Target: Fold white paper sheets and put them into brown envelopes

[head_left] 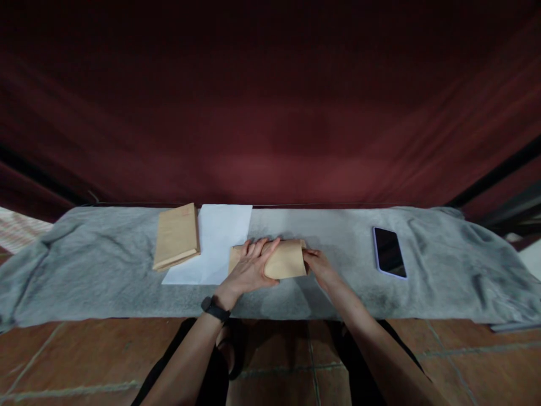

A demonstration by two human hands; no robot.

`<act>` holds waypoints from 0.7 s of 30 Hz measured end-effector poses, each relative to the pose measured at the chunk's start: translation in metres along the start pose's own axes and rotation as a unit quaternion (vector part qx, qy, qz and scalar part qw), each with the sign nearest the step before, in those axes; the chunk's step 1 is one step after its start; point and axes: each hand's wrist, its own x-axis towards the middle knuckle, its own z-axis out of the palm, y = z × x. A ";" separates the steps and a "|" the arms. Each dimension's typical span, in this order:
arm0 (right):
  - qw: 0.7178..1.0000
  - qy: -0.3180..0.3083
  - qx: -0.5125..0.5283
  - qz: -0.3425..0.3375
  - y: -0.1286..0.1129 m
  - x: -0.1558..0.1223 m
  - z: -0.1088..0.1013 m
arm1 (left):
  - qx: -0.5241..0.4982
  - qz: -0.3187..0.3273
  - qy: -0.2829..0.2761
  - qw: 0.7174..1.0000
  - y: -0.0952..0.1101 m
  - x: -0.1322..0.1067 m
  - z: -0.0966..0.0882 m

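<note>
A brown kraft paper envelope (pixel 287 259) lies in front of me on the grey cloth, its left end over a white sheet. Across its left half rests my left hand (pixel 251 268), palm down with fingers spread, pressing on the paper. My right hand (pixel 318 265) is at the envelope's right end, which gapes a little. Its fingers are closed at that edge, and their tips are partly hidden by the paper. To the left is a stack of folded brown kraft paper (pixel 176 234), partly over the white sheet (pixel 224 242).
A phone (pixel 389 252) with a light purple edge lies to the right. Grey cloth (pixel 105 270) covers the long narrow surface. Behind it hangs a dark red curtain (pixel 270 129). Below the front edge are my legs and a tiled floor (pixel 287 386).
</note>
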 end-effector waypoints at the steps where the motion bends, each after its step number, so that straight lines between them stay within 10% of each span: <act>1: 1.000 -0.003 0.000 0.004 0.001 0.001 0.000 | 0.002 0.001 -0.001 1.000 0.001 0.001 0.000; 21: 0.990 0.111 -0.076 -0.051 0.018 0.014 -0.004 | 0.019 0.006 -0.004 1.000 0.004 0.006 -0.002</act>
